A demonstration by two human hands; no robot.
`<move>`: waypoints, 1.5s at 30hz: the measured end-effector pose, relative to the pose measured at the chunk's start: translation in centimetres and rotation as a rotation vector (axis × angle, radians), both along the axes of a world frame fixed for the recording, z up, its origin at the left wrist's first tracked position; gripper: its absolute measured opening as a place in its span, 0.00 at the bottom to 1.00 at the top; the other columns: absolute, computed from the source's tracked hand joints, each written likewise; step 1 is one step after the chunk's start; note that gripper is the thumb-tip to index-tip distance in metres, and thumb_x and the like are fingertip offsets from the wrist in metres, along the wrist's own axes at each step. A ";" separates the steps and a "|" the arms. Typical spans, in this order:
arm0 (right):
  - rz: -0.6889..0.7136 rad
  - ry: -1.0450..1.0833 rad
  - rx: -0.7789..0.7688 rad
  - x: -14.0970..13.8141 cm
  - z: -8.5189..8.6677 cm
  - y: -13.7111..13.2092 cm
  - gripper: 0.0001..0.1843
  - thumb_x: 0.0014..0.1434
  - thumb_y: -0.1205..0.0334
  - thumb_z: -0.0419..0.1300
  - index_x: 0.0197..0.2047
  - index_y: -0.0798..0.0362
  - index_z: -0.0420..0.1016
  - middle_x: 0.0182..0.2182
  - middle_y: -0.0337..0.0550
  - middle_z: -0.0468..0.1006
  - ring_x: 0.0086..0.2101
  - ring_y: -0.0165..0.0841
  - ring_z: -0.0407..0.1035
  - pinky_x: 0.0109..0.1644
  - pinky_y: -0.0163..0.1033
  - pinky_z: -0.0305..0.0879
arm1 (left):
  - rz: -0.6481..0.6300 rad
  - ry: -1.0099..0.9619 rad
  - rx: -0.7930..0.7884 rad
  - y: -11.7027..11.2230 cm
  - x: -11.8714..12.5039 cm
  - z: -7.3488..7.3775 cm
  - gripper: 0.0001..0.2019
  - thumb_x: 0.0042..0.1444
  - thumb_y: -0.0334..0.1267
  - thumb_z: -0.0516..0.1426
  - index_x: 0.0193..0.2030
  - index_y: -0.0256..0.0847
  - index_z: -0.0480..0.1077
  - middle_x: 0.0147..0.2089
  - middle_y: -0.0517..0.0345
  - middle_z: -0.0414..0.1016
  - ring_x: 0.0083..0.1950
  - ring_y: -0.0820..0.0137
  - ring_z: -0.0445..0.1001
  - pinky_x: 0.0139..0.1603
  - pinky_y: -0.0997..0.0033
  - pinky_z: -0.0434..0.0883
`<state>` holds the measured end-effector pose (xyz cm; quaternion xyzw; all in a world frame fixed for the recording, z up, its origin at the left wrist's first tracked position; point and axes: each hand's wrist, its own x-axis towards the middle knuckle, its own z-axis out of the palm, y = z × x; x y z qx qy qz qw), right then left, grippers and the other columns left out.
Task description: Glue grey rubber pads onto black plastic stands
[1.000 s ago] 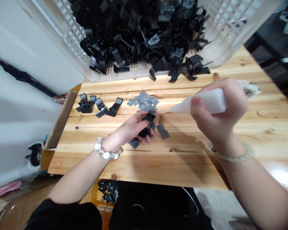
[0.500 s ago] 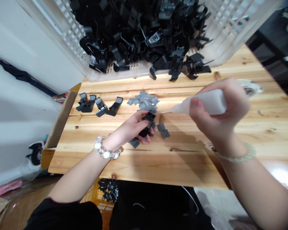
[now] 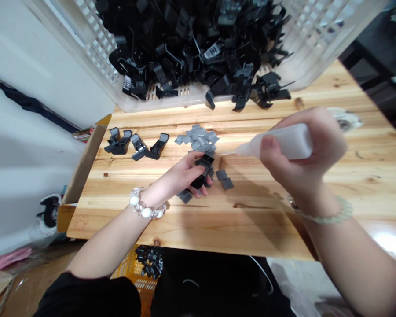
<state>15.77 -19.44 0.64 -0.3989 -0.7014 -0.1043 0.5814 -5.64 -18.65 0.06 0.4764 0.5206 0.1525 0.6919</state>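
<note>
Shifted slightly rightward, the right hand (image 3: 305, 152) grips a white plastic squeeze bottle (image 3: 285, 143) beside the black plastic clip (image 3: 201, 171) held in the curled left hand (image 3: 180, 176). Over-squeezing could drip onto the pale wooden tabletop (image 3: 251, 233).

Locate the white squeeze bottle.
In the head view, the white squeeze bottle is right of centre, gripped in the right hand, its thin nozzle pointing left toward the black plastic clip held in the left hand.

Small assembly workshop, seen from above a wooden worktop (image 3: 218, 229)

Piecework is indicated by a white perforated plastic crate (image 3: 95, 57) heaped with black plastic parts (image 3: 185, 53), loose grey pads (image 3: 196, 138) and a white squeeze bottle (image 3: 287, 143). An orange crate (image 3: 127, 264) of parts is placed below; a cardboard box (image 3: 84, 163) is set at the left edge.
</note>
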 end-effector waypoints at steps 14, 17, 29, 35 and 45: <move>-0.012 -0.015 -0.020 0.1 0.0 -0.1 0.07 0.53 0.63 0.61 0.31 0.50 0.64 0.25 0.34 0.66 0.23 0.25 0.60 0.23 0.34 0.58 | 0.004 0.004 0.010 0.1 0.1 -0.1 0.23 0.64 0.30 0.48 0.66 0.39 0.53 0.30 0.57 0.76 0.22 0.71 0.75 0.18 0.76 0.71; -0.010 -0.016 -0.013 0.1 0.0 -0.1 0.08 0.53 0.63 0.61 0.31 0.50 0.64 0.25 0.34 0.65 0.23 0.24 0.59 0.22 0.33 0.58 | 0.005 0.016 0.006 0.1 0.1 -0.1 0.24 0.64 0.30 0.48 0.66 0.39 0.52 0.30 0.57 0.76 0.22 0.71 0.75 0.18 0.77 0.70; -0.014 -0.023 -0.004 0.2 0.0 -0.2 0.08 0.53 0.64 0.61 0.31 0.51 0.64 0.25 0.35 0.65 0.23 0.23 0.58 0.23 0.33 0.57 | 0.000 0.003 0.005 0.1 0.0 -0.1 0.24 0.64 0.30 0.48 0.66 0.39 0.51 0.30 0.58 0.76 0.21 0.71 0.75 0.18 0.76 0.71; -0.014 -0.032 -0.012 0.3 -0.1 -0.2 0.08 0.53 0.65 0.62 0.31 0.52 0.64 0.25 0.34 0.65 0.24 0.23 0.59 0.24 0.32 0.58 | -0.005 0.010 0.003 0.1 0.0 -0.1 0.23 0.65 0.31 0.48 0.66 0.40 0.52 0.30 0.58 0.76 0.22 0.72 0.75 0.18 0.76 0.71; -0.023 -0.039 -0.005 0.1 -0.1 -0.1 0.08 0.53 0.64 0.62 0.32 0.52 0.64 0.26 0.34 0.66 0.25 0.22 0.59 0.25 0.31 0.58 | 0.017 0.025 0.005 0.1 0.1 -0.2 0.25 0.64 0.29 0.48 0.67 0.39 0.50 0.29 0.58 0.76 0.21 0.71 0.75 0.18 0.77 0.70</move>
